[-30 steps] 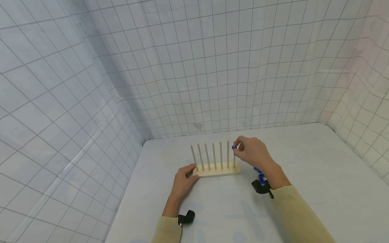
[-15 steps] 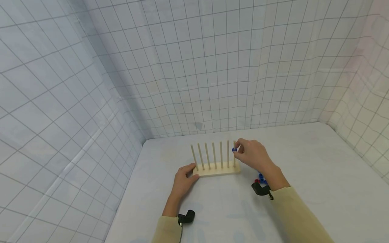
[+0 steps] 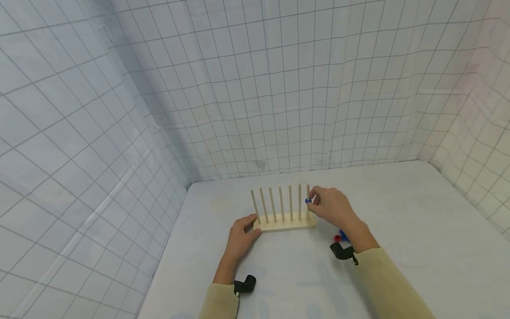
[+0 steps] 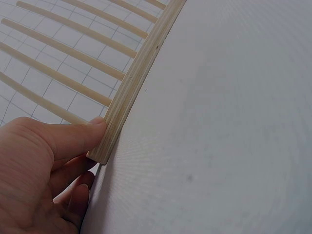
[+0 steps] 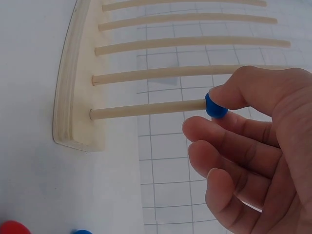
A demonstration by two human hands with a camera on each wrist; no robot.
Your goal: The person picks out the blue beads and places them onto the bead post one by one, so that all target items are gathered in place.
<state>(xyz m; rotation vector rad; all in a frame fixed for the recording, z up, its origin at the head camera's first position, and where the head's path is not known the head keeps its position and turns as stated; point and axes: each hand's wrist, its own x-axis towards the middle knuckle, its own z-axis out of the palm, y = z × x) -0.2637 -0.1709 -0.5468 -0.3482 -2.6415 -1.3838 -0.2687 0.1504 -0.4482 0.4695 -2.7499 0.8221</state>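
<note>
A pale wooden peg rack point(image 3: 284, 225) stands on the white table, with a row of several upright dowels on a plywood base. My left hand point(image 3: 239, 239) grips the base's left end; in the left wrist view the thumb point(image 4: 80, 139) lies over the edge, fingers beneath or behind it. On the rightmost dowel point(image 5: 146, 109) sits a blue bead point(image 5: 216, 105), part-way down from the tip. The thumb and index finger of my right hand point(image 3: 334, 206) pinch this bead, while the other fingers curl loosely below it. The dowel's tip is hidden behind the hand in the right wrist view.
Beside the right wrist lie a red bead point(image 3: 337, 238) and blue beads point(image 3: 344, 235), partly covered by the forearm. Gridded white cloth walls point(image 3: 271, 110) rise behind the table and at both sides. Both wrists wear black camera mounts.
My right hand has moved down with the blue bead, which slid lower along the rightmost dowel. The red bead has come into view beside the wrist. My left hand stays on the rack.
</note>
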